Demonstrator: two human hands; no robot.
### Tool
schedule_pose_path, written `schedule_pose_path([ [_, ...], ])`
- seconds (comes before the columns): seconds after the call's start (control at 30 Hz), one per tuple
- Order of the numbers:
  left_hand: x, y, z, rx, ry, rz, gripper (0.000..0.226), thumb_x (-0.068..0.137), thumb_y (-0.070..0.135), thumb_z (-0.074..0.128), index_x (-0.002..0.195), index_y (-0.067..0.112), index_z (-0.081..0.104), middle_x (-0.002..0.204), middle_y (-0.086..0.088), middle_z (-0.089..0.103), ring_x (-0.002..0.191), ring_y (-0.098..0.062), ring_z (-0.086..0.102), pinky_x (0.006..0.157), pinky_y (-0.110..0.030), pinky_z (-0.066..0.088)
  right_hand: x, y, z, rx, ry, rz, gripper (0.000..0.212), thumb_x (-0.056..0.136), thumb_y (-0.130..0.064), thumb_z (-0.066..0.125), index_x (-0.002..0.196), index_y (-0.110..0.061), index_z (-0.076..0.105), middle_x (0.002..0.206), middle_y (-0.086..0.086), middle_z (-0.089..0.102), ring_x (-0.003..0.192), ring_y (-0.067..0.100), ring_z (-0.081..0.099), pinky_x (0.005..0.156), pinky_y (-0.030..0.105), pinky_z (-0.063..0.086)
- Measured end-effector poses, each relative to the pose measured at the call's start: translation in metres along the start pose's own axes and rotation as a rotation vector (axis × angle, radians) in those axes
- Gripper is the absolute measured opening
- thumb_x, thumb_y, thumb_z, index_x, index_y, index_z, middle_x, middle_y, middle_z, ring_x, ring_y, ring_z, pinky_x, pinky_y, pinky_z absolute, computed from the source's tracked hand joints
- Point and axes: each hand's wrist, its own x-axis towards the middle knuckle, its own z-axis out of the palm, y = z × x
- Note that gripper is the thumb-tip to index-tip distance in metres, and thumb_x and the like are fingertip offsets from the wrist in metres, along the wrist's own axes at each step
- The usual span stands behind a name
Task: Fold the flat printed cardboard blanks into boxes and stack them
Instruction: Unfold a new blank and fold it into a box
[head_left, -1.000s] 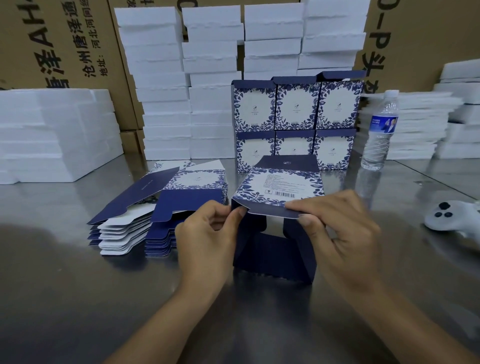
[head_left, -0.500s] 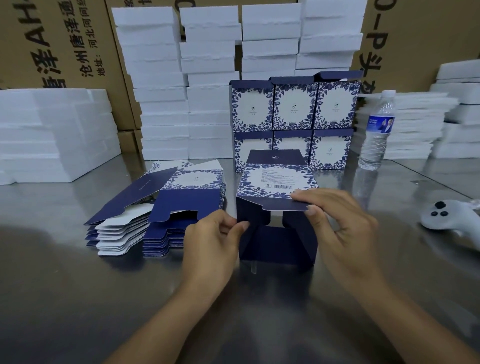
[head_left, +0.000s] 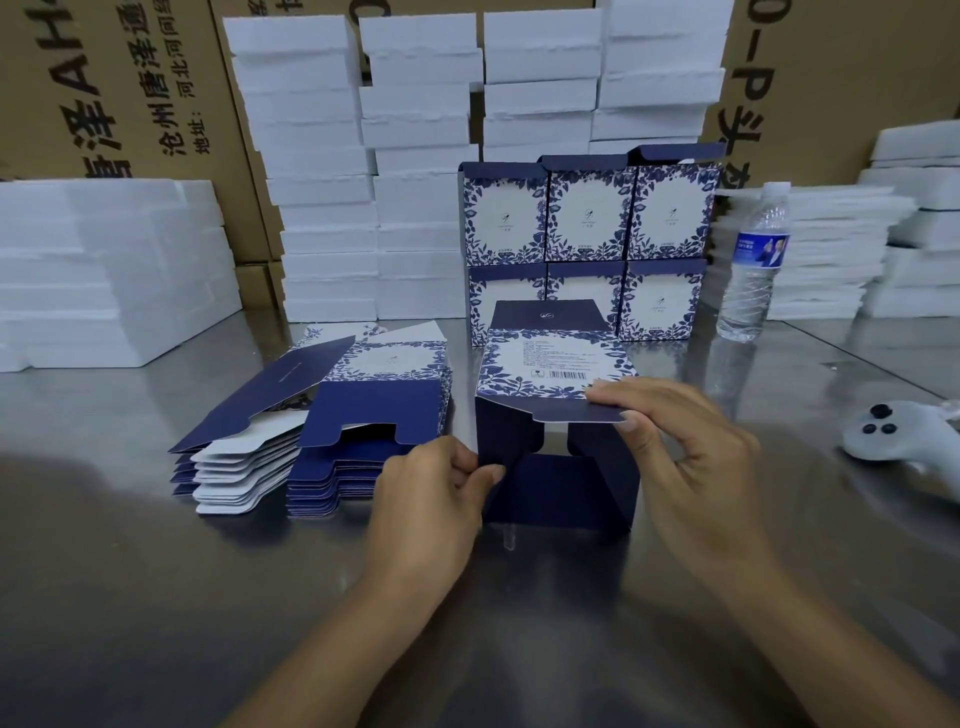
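A half-folded navy and white floral box (head_left: 556, 462) lies on its side on the steel table, its open bottom toward me with the flaps partly folded in. My left hand (head_left: 431, 499) pinches the lower left edge of the box. My right hand (head_left: 680, 452) pinches the top flap at its right end, thumb on top. To the left lies a pile of flat blanks (head_left: 322, 426), fanned out. Behind the box stand the finished boxes (head_left: 587, 244), stacked in two rows of three.
White foam blocks (head_left: 415, 171) are stacked along the back, at the left (head_left: 104, 270) and at the right (head_left: 852, 249), with brown cartons behind. A water bottle (head_left: 753, 260) stands right of the finished boxes. A white controller (head_left: 893, 436) lies at the right table edge.
My left hand has dropped from the top flap's left corner to the box's lower left edge. The right hand stays on the top flap, and the box has shifted slightly away from me.
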Motion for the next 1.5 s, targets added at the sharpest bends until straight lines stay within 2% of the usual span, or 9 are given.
schedule_pose_path([
  [0.1,-0.001,0.001,0.001,0.008,-0.002,-0.006,0.031,0.082,0.027,0.074,0.059,0.028,0.052,0.051,0.015,0.055,0.057,-0.001,0.056,0.056,-0.024,0.046,-0.001,0.0,-0.001,0.005,-0.003,0.001,0.024,0.092,-0.042,0.047,0.099,-0.028,0.066,0.1,-0.021,0.064,0.099,0.006,0.061,0.091,0.02,0.044],
  [0.27,0.0,-0.002,-0.001,-0.009,-0.041,-0.022,0.028,0.078,0.027,0.077,0.061,0.028,0.054,0.055,0.014,0.059,0.061,0.0,0.06,0.052,-0.01,0.042,0.001,0.0,-0.001,0.005,0.001,-0.011,0.034,0.094,-0.048,0.041,0.1,-0.026,0.066,0.1,-0.02,0.064,0.1,0.004,0.06,0.092,0.019,0.045],
  [0.43,-0.002,-0.005,0.002,0.116,-0.171,-0.108,0.031,0.079,0.028,0.076,0.063,0.028,0.05,0.07,0.006,0.064,0.074,-0.016,0.063,0.067,-0.032,0.052,-0.001,0.001,-0.002,0.0,-0.007,-0.016,0.039,0.095,-0.048,0.04,0.101,-0.022,0.068,0.101,-0.017,0.064,0.101,0.003,0.06,0.094,0.017,0.044],
  [0.8,0.001,-0.009,-0.002,0.08,-0.269,-0.085,0.027,0.08,0.013,0.075,0.067,0.025,0.054,0.061,0.01,0.065,0.063,0.003,0.059,0.055,-0.007,0.04,0.0,0.002,-0.003,-0.014,-0.016,-0.004,0.035,0.095,-0.046,0.041,0.102,-0.024,0.067,0.103,-0.016,0.065,0.103,0.004,0.06,0.095,0.018,0.043],
  [1.1,0.003,-0.006,-0.009,0.039,-0.297,-0.013,0.019,0.081,0.01,0.072,0.082,0.021,0.056,0.067,0.012,0.063,0.062,0.004,0.058,0.061,-0.011,0.045,0.001,0.009,-0.008,-0.068,-0.116,-0.02,0.028,0.083,-0.026,0.056,0.106,-0.015,0.067,0.11,-0.006,0.063,0.108,0.015,0.059,0.099,0.027,0.043],
  [1.2,0.004,0.001,-0.014,-0.113,-0.096,0.049,0.025,0.09,0.0,0.051,0.097,0.023,0.051,0.083,0.01,0.059,0.074,-0.001,0.057,0.065,-0.01,0.041,0.002,0.009,-0.012,-0.043,-0.224,-0.002,0.048,0.078,-0.055,0.06,0.109,-0.019,0.063,0.116,-0.007,0.06,0.113,0.013,0.054,0.101,0.022,0.038],
  [1.33,0.004,0.015,-0.022,-0.472,-0.019,0.047,0.023,0.095,0.038,0.045,0.117,0.043,0.05,0.116,0.03,0.054,0.108,0.014,0.048,0.084,-0.001,0.036,0.001,0.001,-0.012,0.052,-0.303,0.072,0.071,0.077,-0.082,0.033,0.112,-0.026,0.058,0.123,-0.008,0.056,0.121,0.013,0.048,0.103,0.021,0.033],
  [1.43,0.001,0.015,-0.02,-0.551,-0.213,0.075,0.045,0.085,0.056,0.045,0.129,0.061,0.038,0.136,0.043,0.035,0.132,0.013,0.03,0.112,-0.023,0.028,0.0,-0.002,-0.009,0.047,-0.23,0.102,0.049,0.087,-0.065,0.041,0.109,-0.026,0.061,0.116,-0.01,0.058,0.116,0.012,0.049,0.1,0.019,0.034],
  [1.5,0.0,0.014,-0.017,-0.529,-0.272,0.075,0.051,0.08,0.06,0.047,0.13,0.062,0.037,0.135,0.044,0.036,0.13,0.016,0.03,0.114,-0.033,0.028,-0.002,-0.003,-0.005,-0.017,-0.17,0.101,0.034,0.086,-0.044,0.057,0.111,-0.024,0.063,0.109,-0.011,0.057,0.11,0.009,0.049,0.096,0.013,0.033],
])
